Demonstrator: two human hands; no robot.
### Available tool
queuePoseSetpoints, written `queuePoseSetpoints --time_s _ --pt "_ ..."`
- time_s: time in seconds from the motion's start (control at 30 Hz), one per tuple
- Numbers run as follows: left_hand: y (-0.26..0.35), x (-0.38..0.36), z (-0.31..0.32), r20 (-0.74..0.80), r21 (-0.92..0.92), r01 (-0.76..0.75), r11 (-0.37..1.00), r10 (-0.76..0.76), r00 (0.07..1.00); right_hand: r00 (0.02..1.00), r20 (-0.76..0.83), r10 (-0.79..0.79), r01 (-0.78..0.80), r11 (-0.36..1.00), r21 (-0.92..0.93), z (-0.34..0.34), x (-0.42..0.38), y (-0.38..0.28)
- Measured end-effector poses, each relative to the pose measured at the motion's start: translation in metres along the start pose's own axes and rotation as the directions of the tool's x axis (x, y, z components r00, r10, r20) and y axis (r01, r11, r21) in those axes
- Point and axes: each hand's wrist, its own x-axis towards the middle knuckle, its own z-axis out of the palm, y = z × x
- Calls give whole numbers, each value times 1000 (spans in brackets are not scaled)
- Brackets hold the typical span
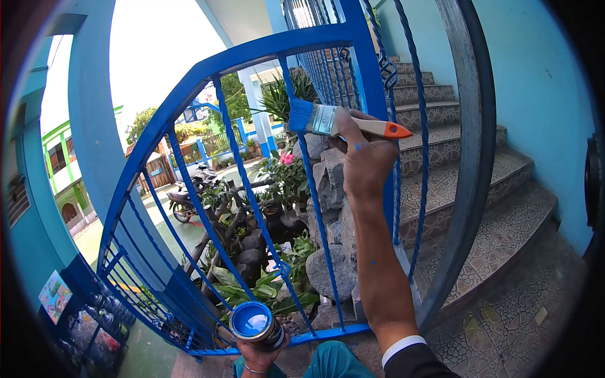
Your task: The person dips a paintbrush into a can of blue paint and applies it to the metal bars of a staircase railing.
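Note:
My right hand (365, 154) grips a flat paintbrush (372, 128) with a wooden handle and an orange tip. Its blue-coated bristles lie against a twisted bar of the blue metal railing (277, 43), near the upper part. Small blue spots mark the hand and forearm. Low in the view, my left hand (263, 358) holds an open can of blue paint (252, 321) from below, close to the railing's bottom rail.
Tiled stairs (472, 214) climb on the right behind a grey curved handrail (469, 126). Rocks (331, 271) and plants (271, 290) lie beyond the bars. A motorcycle (189, 192) stands farther back. Bottles (110, 315) are at lower left.

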Motion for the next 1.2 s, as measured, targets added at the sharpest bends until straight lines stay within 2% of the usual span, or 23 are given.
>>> queuePoseSetpoints --time_s 0.07,0.17,0.23,0.33,0.37,0.5,0.57,0.6,0.67,0.73,0.77,0.87,0.9,0.97,1.07,1.13,1.2 --pt "2 -1 -1 11 -31 15 999 -15 1000 999 -43 -31 28 997 -68 -12 -9 -1" --pt "4 -2 -7 25 32 -20 999 19 1000 996 -45 -73 62 974 -220 -20 -11 -14" --pt "4 -4 -1 -25 30 -12 999 12 1000 994 -49 -94 77 956 -285 -14 -10 -27" --pt "6 -3 -7 -49 21 -8 1000 9 999 988 138 -68 140 769 -624 -5 0 -50" --pt "8 -2 -11 -47 17 -8 1000 9 999 988 155 -2 98 781 -617 6 1 -55" --pt "7 0 -12 -41 17 -9 1000 9 999 936 349 -55 284 706 -649 40 10 -69" --pt "5 -1 -8 -40 -11 -4 1000 4 999 937 314 -153 307 789 -532 45 11 -77" --pt "5 -2 -8 -26 38 -14 999 15 1000 938 288 -195 316 824 -470 45 10 -77" --pt "4 -3 -8 9 131 -38 991 37 999 944 248 -219 318 810 -493 33 13 -77" --pt "4 -4 -6 3 110 -29 994 29 1000 951 201 -235 308 778 -548 16 13 -74" --pt "4 -4 -6 2 100 -24 995 24 1000 951 238 -197 304 726 -616 10 16 -70" --pt "4 -3 -6 24 110 -12 994 9 1000 958 286 -1 178 784 -595 13 14 -55" --pt "4 -2 -5 12 59 3 998 -4 1000 953 300 44 171 738 -653 21 15 -59" --pt "4 -4 -4 -11 -43 23 999 -23 1000 960 275 -51 203 803 -560 36 20 -62" --pt "3 -5 -3 62 -34 10 999 -8 998 944 277 -177 282 869 -407 48 34 -69" --pt "3 -5 0 11 -39 13 999 -13 1000 912 275 -305 376 889 -261 51 41 -67" --pt "4 -5 -1 -20 -28 5 1000 -5 1000 926 253 -280 362 852 -378 41 39 -72"
